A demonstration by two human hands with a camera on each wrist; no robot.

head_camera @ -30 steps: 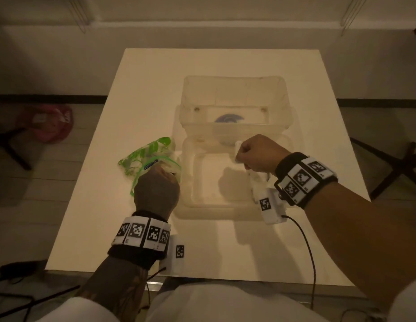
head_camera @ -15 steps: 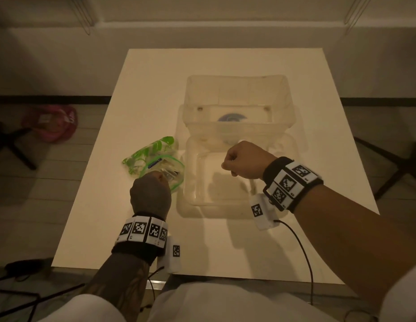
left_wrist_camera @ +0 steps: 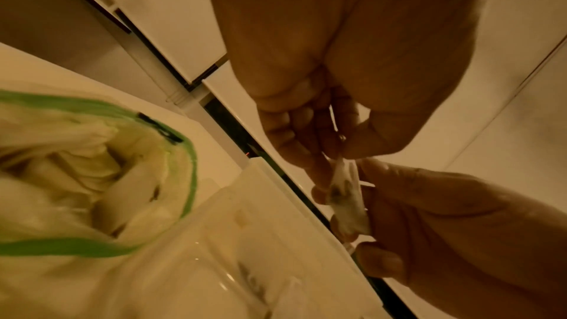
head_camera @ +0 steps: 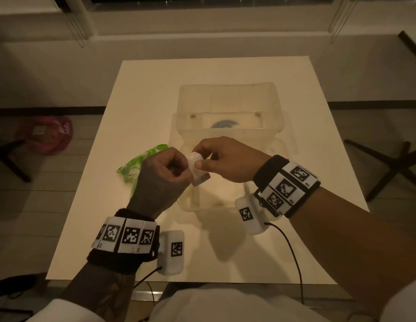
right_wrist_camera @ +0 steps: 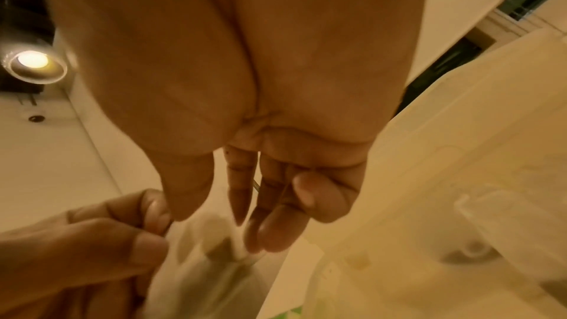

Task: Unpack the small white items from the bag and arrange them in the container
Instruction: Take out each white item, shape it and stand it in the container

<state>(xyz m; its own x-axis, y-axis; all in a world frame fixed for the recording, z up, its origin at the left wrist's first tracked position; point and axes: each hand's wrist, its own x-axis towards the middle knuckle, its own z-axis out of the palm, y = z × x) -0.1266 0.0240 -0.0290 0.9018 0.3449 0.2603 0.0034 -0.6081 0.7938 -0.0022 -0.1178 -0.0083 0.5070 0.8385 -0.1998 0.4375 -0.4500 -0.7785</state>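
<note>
Currently, left hand [head_camera: 164, 175] and right hand [head_camera: 223, 159] both pinch 1 small white packet [head_camera: 197, 169] above the clear container [head_camera: 227, 126]; green-rimmed bag [head_camera: 142, 163] lies on the worktop [head_camera: 137, 96].

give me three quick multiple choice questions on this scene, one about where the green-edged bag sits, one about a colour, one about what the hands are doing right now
1. Where is the bag relative to the clear container?
A. inside it
B. on the table to its left
C. on the floor

2. What colour is the trim around the bag's mouth?
A. green
B. blue
C. black

3. What is the state of the small white item?
A. lying in the container
C. lying untouched on the table
B. pinched between both hands

Answers:
1 B, the head view shows it lying on the table left of the container.
2 A, the left wrist view shows a green rim.
3 B, the left hand and right hand both pinch it in the air.
</note>
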